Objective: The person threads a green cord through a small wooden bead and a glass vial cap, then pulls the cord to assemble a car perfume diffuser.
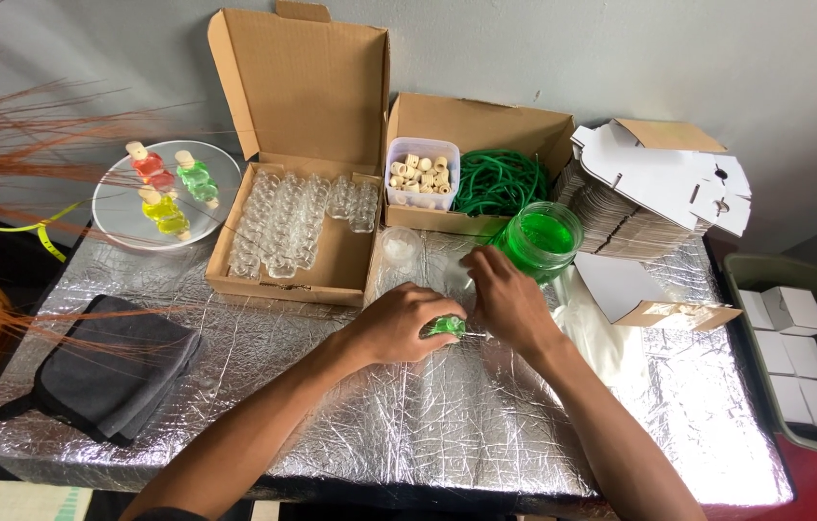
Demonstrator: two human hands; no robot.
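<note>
My left hand (399,323) is closed around a small glass bottle filled with green liquid (447,327), held just above the foil-covered table (428,425). Touching the bottle's right end, my right hand (508,301) has its fingers pinched together; whatever it pinches is too small to make out. Right behind my right hand stands an open jar of green liquid (541,239). An open cardboard box (331,265) with several empty clear bottles (278,227) lies to the left of my hands.
A round tray (114,207) at the back left carries red, green and yellow filled bottles. A tub of corks (420,174) and green tubing (500,181) sit in a second box. Flat white cartons (664,178) are stacked at right, a bin of folded boxes (799,357) beyond. A grey cloth (114,371) lies front left.
</note>
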